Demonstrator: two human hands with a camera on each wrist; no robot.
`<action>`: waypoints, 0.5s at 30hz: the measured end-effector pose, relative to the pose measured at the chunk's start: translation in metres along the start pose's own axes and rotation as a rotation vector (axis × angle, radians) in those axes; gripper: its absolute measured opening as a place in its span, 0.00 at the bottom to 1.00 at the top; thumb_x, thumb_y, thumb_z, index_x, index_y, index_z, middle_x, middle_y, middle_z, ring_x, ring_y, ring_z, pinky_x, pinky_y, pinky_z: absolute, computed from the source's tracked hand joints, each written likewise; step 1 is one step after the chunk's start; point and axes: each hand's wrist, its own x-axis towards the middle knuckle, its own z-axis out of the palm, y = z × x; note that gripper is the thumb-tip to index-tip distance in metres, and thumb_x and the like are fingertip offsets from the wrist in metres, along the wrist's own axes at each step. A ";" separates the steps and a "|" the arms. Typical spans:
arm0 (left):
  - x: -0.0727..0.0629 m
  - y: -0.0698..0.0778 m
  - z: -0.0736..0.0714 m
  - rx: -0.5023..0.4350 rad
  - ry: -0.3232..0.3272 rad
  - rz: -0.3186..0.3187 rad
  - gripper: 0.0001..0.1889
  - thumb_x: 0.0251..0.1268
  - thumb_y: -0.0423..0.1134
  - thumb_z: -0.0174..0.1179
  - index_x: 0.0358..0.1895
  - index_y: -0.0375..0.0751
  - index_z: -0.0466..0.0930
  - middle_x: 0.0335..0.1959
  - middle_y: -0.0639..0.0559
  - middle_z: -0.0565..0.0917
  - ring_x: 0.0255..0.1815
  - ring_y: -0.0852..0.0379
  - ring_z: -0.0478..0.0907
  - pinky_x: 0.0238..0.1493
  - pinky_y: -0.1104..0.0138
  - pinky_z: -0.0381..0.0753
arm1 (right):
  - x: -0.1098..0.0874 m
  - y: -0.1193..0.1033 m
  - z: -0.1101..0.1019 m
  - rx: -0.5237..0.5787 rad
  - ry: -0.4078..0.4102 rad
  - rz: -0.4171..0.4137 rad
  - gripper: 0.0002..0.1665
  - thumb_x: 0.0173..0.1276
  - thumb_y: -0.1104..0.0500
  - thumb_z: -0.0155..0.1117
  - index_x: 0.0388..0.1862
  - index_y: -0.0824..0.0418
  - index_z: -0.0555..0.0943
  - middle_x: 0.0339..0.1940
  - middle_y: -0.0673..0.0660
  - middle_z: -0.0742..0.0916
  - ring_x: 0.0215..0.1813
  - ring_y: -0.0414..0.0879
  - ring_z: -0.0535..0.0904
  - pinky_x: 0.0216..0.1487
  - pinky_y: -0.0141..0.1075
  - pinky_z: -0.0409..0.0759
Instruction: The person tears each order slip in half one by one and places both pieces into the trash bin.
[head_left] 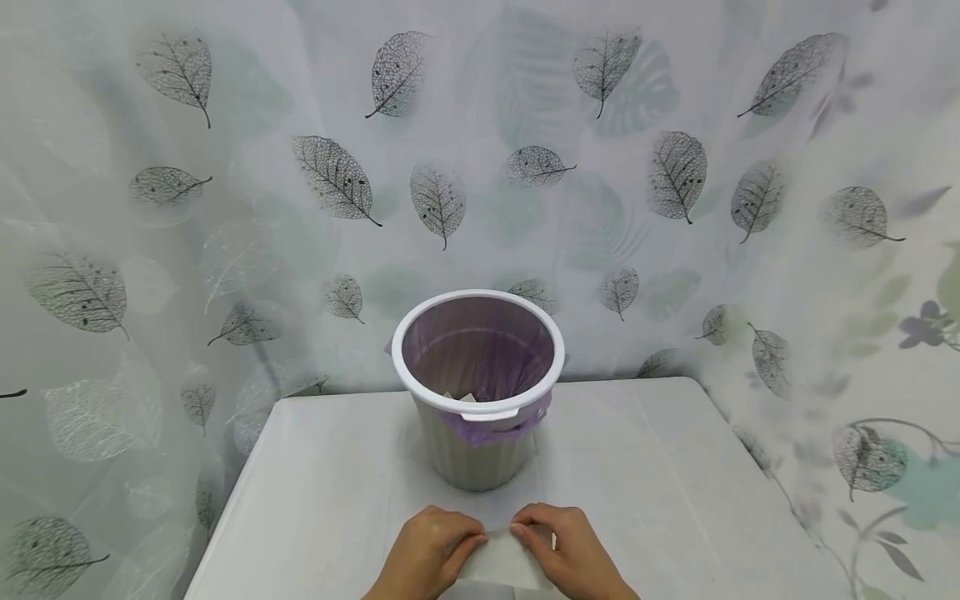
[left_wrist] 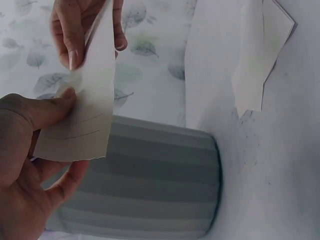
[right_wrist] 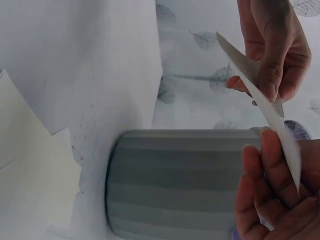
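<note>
Both hands pinch a pale piece of paper (left_wrist: 92, 115), held up in front of a ribbed grey bin (head_left: 480, 458). My left hand (head_left: 435, 550) grips it with the thumb on its face and the fingers behind; a few thin lines cross the paper near that end. My right hand (head_left: 562, 546) pinches the other part, its fingertips close to those of the left. Seen nearly edge-on in the right wrist view, the paper (right_wrist: 255, 92) has a second flap showing behind it, by the left thumb.
Loose white sheets (left_wrist: 255, 55), some with uneven edges, lie on the white table (head_left: 322, 492). The bin has a white rim (head_left: 401, 367) and a purple liner (head_left: 487, 429), with pale scraps (head_left: 468, 398) inside. A leaf-patterned curtain (head_left: 480, 167) hangs behind the table.
</note>
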 end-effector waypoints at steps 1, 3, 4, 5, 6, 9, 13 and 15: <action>0.000 0.000 0.000 -0.005 0.007 0.003 0.02 0.65 0.37 0.74 0.37 0.47 0.90 0.33 0.62 0.89 0.34 0.69 0.84 0.39 0.70 0.82 | 0.000 0.000 0.000 0.006 0.001 0.005 0.09 0.75 0.67 0.67 0.40 0.53 0.87 0.37 0.45 0.90 0.37 0.38 0.86 0.40 0.29 0.82; 0.001 0.000 0.000 -0.012 0.026 0.012 0.02 0.66 0.38 0.73 0.37 0.46 0.90 0.34 0.62 0.89 0.34 0.69 0.84 0.39 0.71 0.82 | 0.000 0.000 0.000 0.019 0.003 0.024 0.09 0.75 0.66 0.67 0.40 0.52 0.87 0.37 0.45 0.90 0.37 0.38 0.85 0.39 0.29 0.82; 0.000 0.000 0.000 -0.015 0.033 0.015 0.02 0.66 0.38 0.73 0.37 0.46 0.91 0.34 0.62 0.89 0.34 0.69 0.85 0.39 0.71 0.82 | 0.000 0.000 0.000 0.024 0.003 0.032 0.09 0.75 0.66 0.66 0.40 0.51 0.87 0.37 0.44 0.90 0.36 0.37 0.85 0.38 0.29 0.82; 0.000 0.000 0.000 -0.014 0.039 0.020 0.01 0.66 0.37 0.73 0.37 0.46 0.91 0.34 0.62 0.89 0.34 0.68 0.85 0.39 0.71 0.82 | 0.000 0.000 0.000 0.030 0.001 0.043 0.09 0.75 0.65 0.66 0.40 0.51 0.87 0.37 0.44 0.90 0.36 0.37 0.85 0.37 0.30 0.82; 0.000 0.000 0.000 -0.013 0.045 0.023 0.02 0.64 0.37 0.74 0.37 0.46 0.91 0.34 0.61 0.89 0.33 0.68 0.85 0.39 0.71 0.82 | 0.000 0.001 0.000 0.033 -0.002 0.051 0.09 0.76 0.65 0.66 0.40 0.50 0.87 0.37 0.44 0.90 0.35 0.37 0.84 0.36 0.30 0.82; -0.001 0.000 -0.001 -0.006 0.056 0.032 0.04 0.60 0.34 0.76 0.37 0.45 0.91 0.34 0.61 0.89 0.33 0.67 0.84 0.39 0.71 0.82 | 0.000 0.001 0.001 0.044 -0.008 0.064 0.09 0.76 0.64 0.66 0.41 0.50 0.87 0.37 0.44 0.90 0.35 0.36 0.84 0.36 0.31 0.82; -0.001 0.000 -0.002 -0.004 0.063 0.039 0.05 0.58 0.33 0.76 0.37 0.46 0.91 0.34 0.61 0.89 0.32 0.67 0.84 0.40 0.70 0.82 | 0.000 0.001 0.002 0.050 -0.003 0.065 0.09 0.76 0.65 0.66 0.40 0.50 0.86 0.37 0.43 0.89 0.36 0.36 0.84 0.37 0.33 0.82; -0.001 0.000 -0.002 -0.011 0.071 0.039 0.06 0.58 0.33 0.77 0.37 0.46 0.91 0.33 0.62 0.89 0.32 0.68 0.84 0.40 0.70 0.82 | 0.000 0.001 0.001 0.055 0.001 0.064 0.09 0.75 0.65 0.66 0.40 0.50 0.86 0.37 0.43 0.89 0.36 0.37 0.84 0.37 0.33 0.83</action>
